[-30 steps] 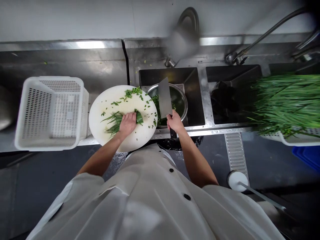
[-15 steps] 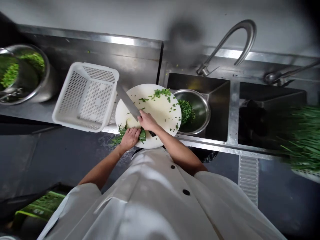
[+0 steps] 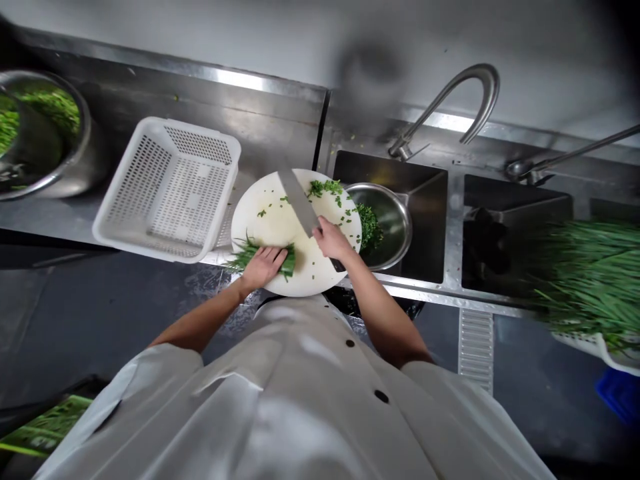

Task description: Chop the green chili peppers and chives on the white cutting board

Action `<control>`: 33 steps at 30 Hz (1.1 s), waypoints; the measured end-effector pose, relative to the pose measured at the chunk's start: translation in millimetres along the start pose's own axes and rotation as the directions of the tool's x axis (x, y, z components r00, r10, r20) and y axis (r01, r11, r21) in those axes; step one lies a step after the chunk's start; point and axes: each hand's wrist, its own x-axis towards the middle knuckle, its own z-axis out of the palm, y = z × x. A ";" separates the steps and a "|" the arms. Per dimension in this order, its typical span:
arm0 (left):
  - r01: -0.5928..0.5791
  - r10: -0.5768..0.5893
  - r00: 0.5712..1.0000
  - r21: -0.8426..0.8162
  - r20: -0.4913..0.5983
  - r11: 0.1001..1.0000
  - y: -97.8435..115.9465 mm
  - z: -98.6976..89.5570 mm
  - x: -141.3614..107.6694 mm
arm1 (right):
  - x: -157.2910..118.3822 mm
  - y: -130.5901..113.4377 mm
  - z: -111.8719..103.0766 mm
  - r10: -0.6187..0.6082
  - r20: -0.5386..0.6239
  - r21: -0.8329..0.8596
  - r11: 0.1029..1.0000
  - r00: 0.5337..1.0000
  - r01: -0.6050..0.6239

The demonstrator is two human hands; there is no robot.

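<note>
A round white cutting board lies at the counter's front edge. My left hand presses down on a bunch of green chives at the board's near left, fingers over the stalks; leafy ends stick out to the left. In my right hand is a large kitchen knife, its blade pointing away and to the left above the board, apart from the bunch. Chopped green pieces are scattered along the board's far and right sides. Beside the board, a steel bowl holds more chopped greens.
Left of the board stands a white perforated basket, and beyond it a steel pot with greens. On the right are two sinks with a curved faucet. A heap of long chives fills a white basket at far right.
My right hand and the knife have moved right, away from the bunch. My left hand has shifted slightly right and up with the chives. The camera view has turned a little.
</note>
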 end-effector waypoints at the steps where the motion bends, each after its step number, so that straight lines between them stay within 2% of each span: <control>1: -0.007 0.007 1.000 -0.007 0.010 1.000 1.4 4.5 -18.4 | -0.2 -7.6 8.2 -0.028 0.038 0.001 1.000 0.999 0.028; 3: -0.008 0.009 1.000 -0.013 0.028 1.000 1.7 12.7 -48.3 | 2.2 -24.8 27.4 -0.069 0.112 0.030 0.997 0.991 0.066; 5: 0.007 -0.007 0.999 -0.015 0.031 1.000 0.1 18.7 -63.9 | 7.9 -38.9 45.9 -0.081 0.141 0.088 0.994 0.987 0.069; 7: 0.039 -0.039 0.999 -0.015 0.019 0.999 -1.4 22.5 -66.4 | 15.7 -43.2 58.4 -0.054 0.114 0.175 0.984 0.992 0.034; 9: 0.068 -0.068 0.998 -0.014 0.000 0.998 -1.8 24.6 -61.7 | 23.3 -34.4 61.8 0.015 0.046 0.301 0.953 0.999 -0.028; 11: 0.080 -0.080 0.997 -0.010 -0.021 0.997 -1.6 25.9 -56.6 | 27.2 -14.1 56.6 0.135 -0.041 0.432 0.896 0.990 -0.104; 14: 0.080 -0.080 0.995 0.006 -0.052 0.997 -2.3 27.8 -53.3 | 21.2 28.3 39.0 0.338 -0.160 0.598 0.780 0.927 -0.182; 18: 0.080 -0.077 0.995 0.045 -0.068 0.996 -6.1 29.2 -50.5 | -7.6 86.8 9.7 0.505 -0.222 0.808 0.574 0.834 -0.133; 20: 0.086 -0.083 0.994 0.055 -0.066 0.995 -8.5 28.9 -47.7 | -28.6 111.6 -4.5 0.514 -0.232 0.838 0.537 0.826 -0.099; 22: 0.109 -0.105 0.992 0.057 -0.065 0.992 -11.6 28.4 -45.8 | -53.7 129.6 -14.7 0.460 -0.252 0.798 0.597 0.851 -0.086; 24: 0.139 -0.135 0.988 0.055 -0.070 0.989 -16.3 28.4 -46.6 | -81.8 137.1 -16.7 0.336 -0.231 0.677 0.730 0.913 -0.098; 27: 0.179 -0.173 0.981 0.054 -0.090 0.982 -26.4 30.0 -53.3 | -120.1 126.3 -1.0 0.083 -0.098 0.397 0.917 0.992 -0.037; 30: 0.220 -0.211 0.970 0.064 -0.118 0.974 -35.4 32.3 -61.6 | -137.7 103.8 22.8 -0.146 0.058 0.160 0.978 0.988 0.136; 33: 0.237 -0.225 0.967 0.099 -0.121 0.966 -37.3 32.1 -64.4 | -131.2 97.4 26.7 -0.202 0.148 0.072 0.978 0.968 0.194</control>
